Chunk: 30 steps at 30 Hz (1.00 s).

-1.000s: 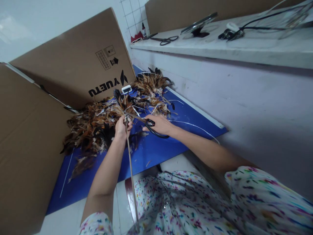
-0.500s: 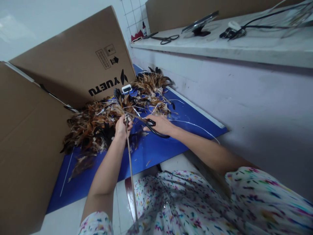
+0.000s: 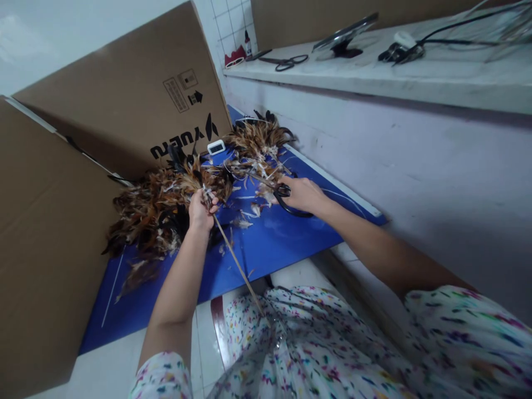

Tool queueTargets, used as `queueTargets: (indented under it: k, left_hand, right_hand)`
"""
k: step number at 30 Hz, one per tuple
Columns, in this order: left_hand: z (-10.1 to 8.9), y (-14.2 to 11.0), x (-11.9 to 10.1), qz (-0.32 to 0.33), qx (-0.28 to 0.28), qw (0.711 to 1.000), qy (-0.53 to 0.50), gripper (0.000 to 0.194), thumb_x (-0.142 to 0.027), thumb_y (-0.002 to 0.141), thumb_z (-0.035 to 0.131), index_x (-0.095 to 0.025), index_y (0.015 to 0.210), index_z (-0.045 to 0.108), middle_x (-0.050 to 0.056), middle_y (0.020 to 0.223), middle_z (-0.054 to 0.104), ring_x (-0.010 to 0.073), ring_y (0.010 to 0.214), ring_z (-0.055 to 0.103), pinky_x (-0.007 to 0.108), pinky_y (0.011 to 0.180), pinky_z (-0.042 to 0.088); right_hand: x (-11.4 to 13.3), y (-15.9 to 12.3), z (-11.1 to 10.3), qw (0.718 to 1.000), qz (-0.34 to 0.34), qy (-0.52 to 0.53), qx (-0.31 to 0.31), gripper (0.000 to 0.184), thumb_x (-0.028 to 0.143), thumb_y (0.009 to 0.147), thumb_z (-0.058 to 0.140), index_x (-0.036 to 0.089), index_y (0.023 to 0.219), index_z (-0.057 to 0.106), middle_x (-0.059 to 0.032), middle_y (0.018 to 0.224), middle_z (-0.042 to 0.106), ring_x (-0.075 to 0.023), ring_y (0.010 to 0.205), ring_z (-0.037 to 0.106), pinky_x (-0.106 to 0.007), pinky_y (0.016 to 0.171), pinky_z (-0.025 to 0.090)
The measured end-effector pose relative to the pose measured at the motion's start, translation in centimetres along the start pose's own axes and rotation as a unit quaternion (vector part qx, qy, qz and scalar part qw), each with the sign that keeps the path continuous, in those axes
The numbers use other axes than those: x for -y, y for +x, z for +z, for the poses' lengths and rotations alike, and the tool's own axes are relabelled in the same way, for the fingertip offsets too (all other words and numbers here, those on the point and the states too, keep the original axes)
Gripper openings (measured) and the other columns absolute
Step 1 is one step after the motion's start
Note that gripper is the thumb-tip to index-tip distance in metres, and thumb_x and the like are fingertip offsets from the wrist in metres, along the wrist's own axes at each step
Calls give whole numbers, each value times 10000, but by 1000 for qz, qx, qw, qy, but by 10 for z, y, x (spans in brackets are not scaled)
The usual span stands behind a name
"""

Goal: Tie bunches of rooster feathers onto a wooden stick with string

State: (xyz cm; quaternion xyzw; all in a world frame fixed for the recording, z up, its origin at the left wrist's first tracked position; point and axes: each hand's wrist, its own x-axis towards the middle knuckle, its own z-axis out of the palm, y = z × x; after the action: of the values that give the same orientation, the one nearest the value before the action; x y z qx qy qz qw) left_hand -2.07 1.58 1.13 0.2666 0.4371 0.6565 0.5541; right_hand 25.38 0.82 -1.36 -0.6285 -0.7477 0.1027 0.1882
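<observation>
My left hand (image 3: 200, 209) is closed round the top of a thin stick (image 3: 239, 263) that slants down to my lap, with a tuft of brown and black feathers (image 3: 203, 176) bound at its upper end. My right hand (image 3: 302, 195) grips black-handled scissors (image 3: 279, 192), their blades pointing left over the blue board (image 3: 274, 244). The two hands are apart, with small feather scraps (image 3: 249, 213) lying on the board between them.
A heap of brown feathers (image 3: 149, 213) lies left on the board, another bunch (image 3: 257, 136) at the back beside a small white device (image 3: 216, 147). Cardboard boxes (image 3: 124, 105) stand left and behind. A ledge (image 3: 415, 77) at right carries spare scissors (image 3: 286, 62) and cables.
My right hand has pulled the scissors away to the right. My left hand has lifted and tilted the stick, so its lower end swings right. Feather scraps now lie on the board.
</observation>
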Motion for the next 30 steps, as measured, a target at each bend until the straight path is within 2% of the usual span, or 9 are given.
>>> queueTargets:
  k: [2,7,12,18,23,25,27,29,30]
  left_hand:
    - [0,1,-4,3,-4,1000,-3,246,-251,952,354,-153,783,503,39,637,606,65,410,466,143,337,194]
    - [1,-2,-17,5,0,1000,-8,238,-204,952,385,-138,761,510,21,613,570,45,410,439,127,333,181]
    - [2,-9,-33,-3,14,1000,-23,292,-229,980,352,-127,755,508,24,623,559,31,432,435,101,334,189]
    - [-2,-11,-47,-12,2,1000,-19,309,-244,991,322,-129,768,503,18,614,541,27,430,419,85,318,181]
    - [-12,-13,-57,-20,5,1000,1,300,-245,985,320,-130,775,500,20,619,537,31,434,428,81,307,176]
    - [-17,-13,-60,-24,6,1000,8,280,-244,979,335,-136,779,498,17,616,533,35,431,429,83,306,181]
    - [-22,-14,-61,-22,4,1000,13,233,-237,965,379,-146,783,492,9,612,526,37,430,438,83,310,187]
    - [-26,-14,-59,-7,-4,1000,21,168,-226,938,456,-158,787,484,-6,611,522,37,432,457,82,320,198]
    - [-27,-14,-57,4,-11,1000,29,142,-220,917,503,-164,788,480,-15,611,522,37,433,468,83,327,205]
  right_hand:
    - [-5,8,1,999,8,-36,13,583,590,767,606,242,1234,579,-119,1053,715,-324,959,667,-349,727,473]
    - [-9,28,5,996,15,-72,45,595,451,769,618,220,1301,486,-144,1099,689,-321,969,662,-357,739,483]
    - [-8,42,9,994,-11,-85,73,665,409,756,631,165,1340,427,-183,1163,653,-333,1022,641,-375,772,492]
    - [-4,50,8,988,-39,-134,69,598,390,796,586,148,1330,467,-200,1171,647,-356,1050,631,-418,798,497]
    - [0,46,0,980,-55,-175,77,456,359,804,583,170,1219,604,-174,1163,660,-359,1073,611,-428,812,489]
    - [7,41,-1,978,-77,-187,50,381,278,797,581,161,1154,650,-168,1171,654,-360,1121,571,-435,851,470]
    - [19,36,0,978,-110,-177,-13,323,214,813,542,142,1096,679,-167,1172,648,-350,1150,536,-441,897,440]
    - [35,32,4,981,-144,-118,-58,294,200,839,506,129,1051,698,-156,1128,664,-308,1112,556,-407,913,428]
    - [45,31,7,983,-163,-69,-54,284,203,843,506,132,1031,706,-138,1086,682,-274,1064,584,-369,900,434]
